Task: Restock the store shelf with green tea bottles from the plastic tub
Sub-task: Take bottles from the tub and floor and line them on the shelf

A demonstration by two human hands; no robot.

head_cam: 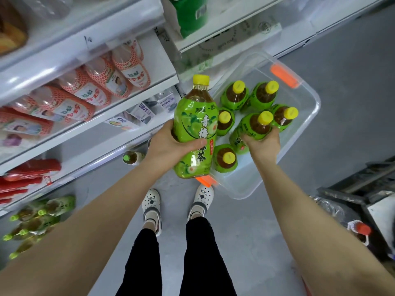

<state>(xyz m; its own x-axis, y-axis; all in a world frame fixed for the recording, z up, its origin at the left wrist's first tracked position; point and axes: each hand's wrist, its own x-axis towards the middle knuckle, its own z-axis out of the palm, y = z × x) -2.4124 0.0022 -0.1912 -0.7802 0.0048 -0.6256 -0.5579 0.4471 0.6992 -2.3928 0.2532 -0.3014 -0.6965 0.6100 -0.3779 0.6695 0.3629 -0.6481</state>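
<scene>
My left hand (171, 146) grips a large green tea bottle (195, 116) with a yellow cap, held upright above the tub's near left edge. My right hand (264, 143) is down in the clear plastic tub (307, 116) with its fingers curled round another green tea bottle (255, 124) that stands there. Several more yellow-capped green tea bottles (264, 94) stand upright in the tub. On the bottom shelf at the left lie several green tea bottles (36, 221) with green-yellow caps pointing outward.
White store shelves (89, 129) rise on the left, holding red-netted bottles (111, 75), red packs and water bottles. One small bottle (131, 157) sits on the lowest shelf edge. My feet in white clogs (151, 202) stand on the grey floor. Dark clutter and an orange-capped bottle (361, 229) lie at the right.
</scene>
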